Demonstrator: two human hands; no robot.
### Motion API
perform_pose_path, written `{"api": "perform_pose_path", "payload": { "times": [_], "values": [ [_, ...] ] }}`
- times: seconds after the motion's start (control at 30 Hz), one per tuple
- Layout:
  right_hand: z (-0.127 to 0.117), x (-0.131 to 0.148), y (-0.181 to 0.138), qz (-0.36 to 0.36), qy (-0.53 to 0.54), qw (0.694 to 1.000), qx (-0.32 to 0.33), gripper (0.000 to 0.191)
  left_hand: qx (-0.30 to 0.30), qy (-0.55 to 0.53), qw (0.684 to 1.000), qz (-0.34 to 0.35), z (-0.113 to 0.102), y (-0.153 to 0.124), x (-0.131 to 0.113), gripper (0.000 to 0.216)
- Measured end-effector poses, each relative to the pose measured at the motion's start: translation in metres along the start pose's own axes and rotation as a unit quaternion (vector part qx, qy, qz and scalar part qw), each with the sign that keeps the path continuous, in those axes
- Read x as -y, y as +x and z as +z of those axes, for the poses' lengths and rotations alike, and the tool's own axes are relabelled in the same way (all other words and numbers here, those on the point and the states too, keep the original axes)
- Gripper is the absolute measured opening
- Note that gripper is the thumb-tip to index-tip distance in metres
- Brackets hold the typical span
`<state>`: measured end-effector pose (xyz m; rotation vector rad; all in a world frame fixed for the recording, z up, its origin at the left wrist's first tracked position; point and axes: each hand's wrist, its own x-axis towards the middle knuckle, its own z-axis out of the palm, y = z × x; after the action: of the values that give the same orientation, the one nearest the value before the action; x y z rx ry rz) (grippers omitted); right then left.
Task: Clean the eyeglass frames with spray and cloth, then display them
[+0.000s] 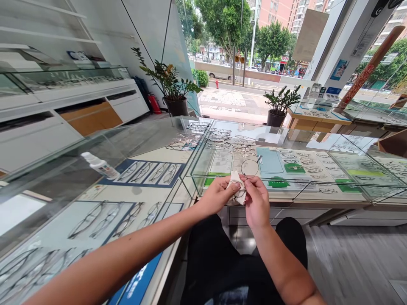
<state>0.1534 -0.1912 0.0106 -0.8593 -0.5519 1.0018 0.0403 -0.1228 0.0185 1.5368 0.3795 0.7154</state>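
Observation:
My left hand (219, 194) is closed around a pale cleaning cloth (235, 180), its thumb pressed over one lens of a pair of glasses. Opposite it, my right hand (257, 199) pinches the thin frame of the same glasses (249, 168). One round lens sticks up above my fingers, with a dark temple tip to its right; the other lens is mostly covered by the cloth. Both hands are close together over the front edge of the glass display case (203, 169).
A white spray bottle (101, 166) stands on the left glass counter (140, 190). Under the glass lie rows of eyeglasses (159, 173) and green display cards (278, 182). Potted plants (177, 99) stand by the windows, and a red fire extinguisher (154, 103) is at the back left.

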Motion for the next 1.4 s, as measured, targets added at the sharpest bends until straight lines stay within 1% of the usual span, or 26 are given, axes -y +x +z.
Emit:
{"api": "perform_pose_path", "payload": {
  "times": [0.07, 0.13, 0.2, 0.3, 0.37, 0.5, 0.57, 0.67, 0.77, 0.83, 0.93, 1.03, 1.1, 1.2, 1.27, 1.33, 1.4],
  "values": [
    [-0.002, 0.003, 0.002, -0.023, -0.009, 1.000, 0.012, 0.028, -0.012, 0.011, 1.000, -0.003, 0.000, 0.000, 0.000, 0.060],
    [-0.004, 0.008, 0.006, -0.041, -0.006, 0.999, 0.016, 0.025, -0.054, 0.018, 0.998, -0.014, -0.001, 0.001, 0.003, 0.063],
    [-0.007, 0.015, 0.010, -0.061, -0.001, 0.998, 0.001, 0.023, -0.103, 0.011, 0.994, -0.033, -0.004, 0.003, 0.007, 0.063],
    [-0.015, 0.026, 0.015, -0.092, -0.014, 0.996, -0.010, 0.020, -0.147, -0.018, 0.987, -0.059, -0.011, 0.008, 0.015, 0.061],
    [-0.021, 0.032, 0.018, -0.085, -0.030, 0.996, 0.013, 0.019, -0.164, -0.040, 0.984, -0.060, -0.015, 0.011, 0.019, 0.058],
    [-0.028, 0.034, 0.020, -0.042, -0.060, 0.996, 0.058, 0.021, -0.193, -0.054, 0.978, -0.054, -0.019, 0.013, 0.022, 0.054],
    [-0.028, 0.031, 0.019, -0.035, -0.068, 0.995, 0.065, 0.021, -0.183, -0.053, 0.980, -0.055, -0.019, 0.013, 0.022, 0.053],
    [-0.027, 0.025, 0.018, -0.034, -0.080, 0.993, 0.075, 0.021, -0.146, -0.053, 0.986, -0.057, -0.018, 0.010, 0.019, 0.051],
    [-0.027, 0.021, 0.018, -0.040, -0.109, 0.989, 0.093, 0.021, -0.126, -0.040, 0.990, -0.056, -0.017, 0.008, 0.014, 0.051],
    [-0.028, 0.020, 0.018, -0.052, -0.153, 0.980, 0.112, 0.021, -0.113, -0.030, 0.992, -0.051, -0.015, 0.007, 0.010, 0.052],
    [-0.029, 0.020, 0.017, -0.071, -0.234, 0.959, 0.144, 0.021, -0.084, -0.029, 0.995, -0.040, -0.013, 0.007, 0.004, 0.057],
    [-0.028, 0.019, 0.017, -0.073, -0.268, 0.946, 0.168, 0.020, -0.066, -0.040, 0.996, -0.037, -0.013, 0.008, 0.000, 0.059],
    [-0.028, 0.018, 0.017, -0.070, -0.265, 0.947, 0.166, 0.020, -0.053, -0.060, 0.996, -0.035, -0.015, 0.009, -0.002, 0.056],
    [-0.030, 0.015, 0.019, -0.046, -0.223, 0.962, 0.154, 0.022, -0.013, -0.088, 0.996, -0.032, -0.018, 0.010, -0.005, 0.051],
    [-0.031, 0.013, 0.020, -0.028, -0.194, 0.970, 0.146, 0.024, 0.002, -0.086, 0.996, -0.036, -0.019, 0.009, -0.007, 0.050],
    [-0.031, 0.011, 0.020, -0.021, -0.181, 0.973, 0.141, 0.025, -0.012, -0.074, 0.996, -0.044, -0.018, 0.008, -0.009, 0.051],
    [-0.029, 0.008, 0.017, -0.013, -0.173, 0.973, 0.152, 0.022, -0.044, -0.059, 0.996, -0.057, -0.016, 0.006, -0.010, 0.049]
  ]
}}
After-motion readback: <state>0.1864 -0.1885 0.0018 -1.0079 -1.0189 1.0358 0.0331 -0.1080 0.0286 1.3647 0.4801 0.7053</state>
